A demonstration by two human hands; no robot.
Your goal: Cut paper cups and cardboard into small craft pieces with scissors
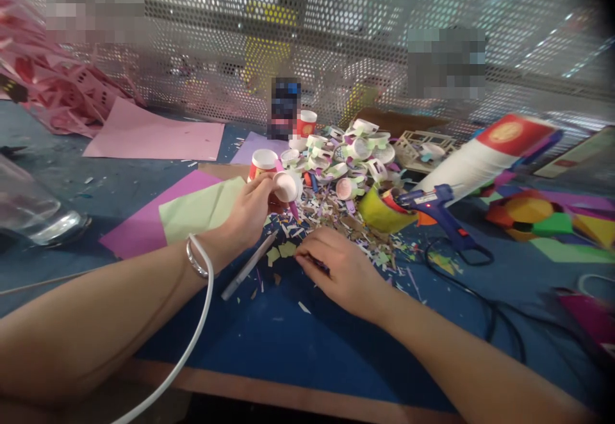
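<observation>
My left hand [250, 214] is closed round a small paper cup [287, 187], held on its side with its white bottom facing me and a purple strip hanging from it. My right hand [339, 270] lies knuckles-up on the blue mat, its fingertips pinched on a small dark purple scrap [319, 264] at the edge of a heap of paper cuttings [331, 216]. A grey pen [250, 265] lies on the mat between my two hands. A silver bangle sits on my left wrist.
A pile of decorated paper cups [355, 152] stands behind the cuttings. A blue glue gun [439, 209] rests on a yellow tape roll [382, 212], its black cord trailing right. Pink, purple and green paper sheets [192, 212] lie left. A perforated metal screen [336, 40] closes the back.
</observation>
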